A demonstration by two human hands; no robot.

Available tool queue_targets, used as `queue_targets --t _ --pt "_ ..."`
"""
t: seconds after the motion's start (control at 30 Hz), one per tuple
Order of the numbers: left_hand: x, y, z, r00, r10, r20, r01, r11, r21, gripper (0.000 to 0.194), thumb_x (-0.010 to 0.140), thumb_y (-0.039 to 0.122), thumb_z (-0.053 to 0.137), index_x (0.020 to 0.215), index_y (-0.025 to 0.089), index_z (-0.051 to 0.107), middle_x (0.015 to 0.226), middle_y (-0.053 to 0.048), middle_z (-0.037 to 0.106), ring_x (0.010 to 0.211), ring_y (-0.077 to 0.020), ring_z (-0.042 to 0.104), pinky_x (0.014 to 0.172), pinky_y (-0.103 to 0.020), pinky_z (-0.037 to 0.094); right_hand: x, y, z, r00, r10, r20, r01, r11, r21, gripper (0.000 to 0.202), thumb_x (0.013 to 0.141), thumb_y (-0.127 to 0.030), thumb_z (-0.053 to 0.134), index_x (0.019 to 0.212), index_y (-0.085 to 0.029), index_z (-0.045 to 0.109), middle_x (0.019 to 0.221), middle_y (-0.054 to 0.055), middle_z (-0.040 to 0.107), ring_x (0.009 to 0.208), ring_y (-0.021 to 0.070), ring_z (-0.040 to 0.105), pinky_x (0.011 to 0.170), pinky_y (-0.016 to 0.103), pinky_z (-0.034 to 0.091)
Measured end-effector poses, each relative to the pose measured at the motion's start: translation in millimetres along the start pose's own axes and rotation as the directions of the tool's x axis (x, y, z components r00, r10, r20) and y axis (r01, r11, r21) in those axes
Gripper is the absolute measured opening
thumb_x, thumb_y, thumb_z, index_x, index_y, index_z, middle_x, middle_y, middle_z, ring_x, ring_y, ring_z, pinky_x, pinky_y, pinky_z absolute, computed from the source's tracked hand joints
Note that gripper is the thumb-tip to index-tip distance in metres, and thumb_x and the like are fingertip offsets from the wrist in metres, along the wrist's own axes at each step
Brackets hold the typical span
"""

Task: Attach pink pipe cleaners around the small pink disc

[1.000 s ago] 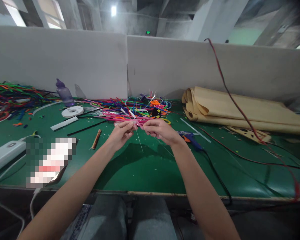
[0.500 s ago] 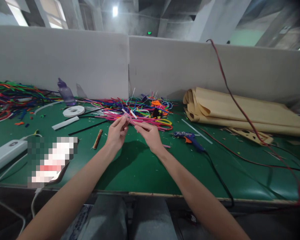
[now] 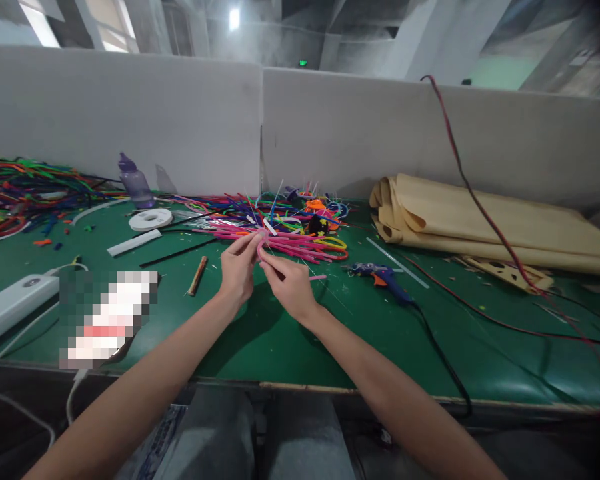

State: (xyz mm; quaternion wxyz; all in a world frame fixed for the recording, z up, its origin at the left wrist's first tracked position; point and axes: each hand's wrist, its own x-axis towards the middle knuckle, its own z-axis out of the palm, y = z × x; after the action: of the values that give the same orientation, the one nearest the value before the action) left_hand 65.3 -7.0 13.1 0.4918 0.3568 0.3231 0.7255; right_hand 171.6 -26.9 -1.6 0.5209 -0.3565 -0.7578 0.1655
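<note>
My left hand [image 3: 237,267] is closed in a pinch on a small pale-pink piece [image 3: 263,235], from which several thin, stiff strands stick out. Close beside it, my right hand [image 3: 290,285] pinches a bent pink pipe cleaner [image 3: 260,248] that meets the piece at the fingertips. Exactly how the two are joined is too small to make out. Just behind the hands lies a bundle of pink pipe cleaners [image 3: 300,248], with a mixed-colour heap around it. A small white strip [image 3: 270,227] shows just above the fingertips.
A blue glue gun [image 3: 387,283] with a black cord lies to the right, before rolled brown paper [image 3: 480,213]. Leftward are a white tape roll [image 3: 151,220], a purple bottle [image 3: 135,183], a brown stick [image 3: 197,276], a phone [image 3: 113,320] and a white power strip [image 3: 23,303].
The right fingers have moved in closer to the left fingertips, and the pink pipe cleaner now curves between them. The whole view has shifted slightly.
</note>
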Motion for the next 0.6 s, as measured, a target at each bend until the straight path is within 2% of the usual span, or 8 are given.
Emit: queue_targets --t 0.1,0.2,0.3,0.47,0.6 --pt "0.2 -2.4 -0.6 1.0 0.01 0.001 -0.01 1.0 0.004 0.021 0.06 0.03 0.077 0.078 0.019 0.072 0.076 -0.002 0.069 0.071 -0.0106 0.061 0.066 -0.023 0.045 1.4 -3.1 -1.6 0.999 0.026 0.043 -0.028 0.999 0.046 0.03 0.087 -0.025 0.048 0.111 -0.027 0.066 0.104 0.001 0.069 0.094 0.0189 0.065 0.082 0.032 0.051" --pt "1.2 -4.6 -2.1 1.0 0.028 0.005 -0.028 1.0 0.011 0.022 0.061 0.03 0.076 0.079 0.019 0.072 0.077 -0.002 0.069 0.072 -0.0107 0.062 0.068 -0.023 0.046 4.0 -5.4 -4.3 0.991 0.096 0.088 -0.106 0.988 0.114 0.03 0.087 -0.027 0.049 0.111 -0.024 0.066 0.097 0.001 0.071 0.081 0.0175 0.066 0.073 0.03 0.051" --pt "2.6 -4.7 -3.6 1.0 0.001 0.023 -0.001 1.0 0.009 0.022 0.062 0.03 0.075 0.08 0.019 0.072 0.079 -0.002 0.07 0.072 -0.011 0.062 0.067 -0.022 0.046 6.5 -4.9 -7.3 0.985 0.11 0.135 -0.125 0.986 0.107 0.03 0.086 -0.026 0.05 0.112 -0.024 0.066 0.093 0.0 0.071 0.074 0.0162 0.065 0.068 0.029 0.051" --pt "4.1 -1.7 -4.3 0.987 -0.146 0.06 0.149 0.987 -0.051 0.023 0.061 0.031 0.076 0.079 0.018 0.071 0.077 -0.002 0.069 0.071 -0.0109 0.062 0.061 -0.02 0.046 6.8 2.4 -11.9 0.996 0.012 0.093 -0.007 0.999 -0.047 0.029 0.086 -0.023 0.048 0.108 -0.026 0.067 0.105 0.002 0.07 0.092 0.0191 0.066 0.08 0.032 0.05" --pt "3.7 -2.2 -3.9 0.978 -0.194 0.077 0.201 0.975 -0.09 0.019 0.066 0.033 0.073 0.077 0.018 0.07 0.077 -0.002 0.069 0.072 -0.011 0.063 0.065 -0.021 0.047 5.7 9.3 -13.4 0.999 -0.021 0.04 0.03 0.967 -0.254 0.028 0.087 -0.021 0.045 0.105 -0.024 0.067 0.102 0.004 0.07 0.093 0.0204 0.065 0.082 0.034 0.05"
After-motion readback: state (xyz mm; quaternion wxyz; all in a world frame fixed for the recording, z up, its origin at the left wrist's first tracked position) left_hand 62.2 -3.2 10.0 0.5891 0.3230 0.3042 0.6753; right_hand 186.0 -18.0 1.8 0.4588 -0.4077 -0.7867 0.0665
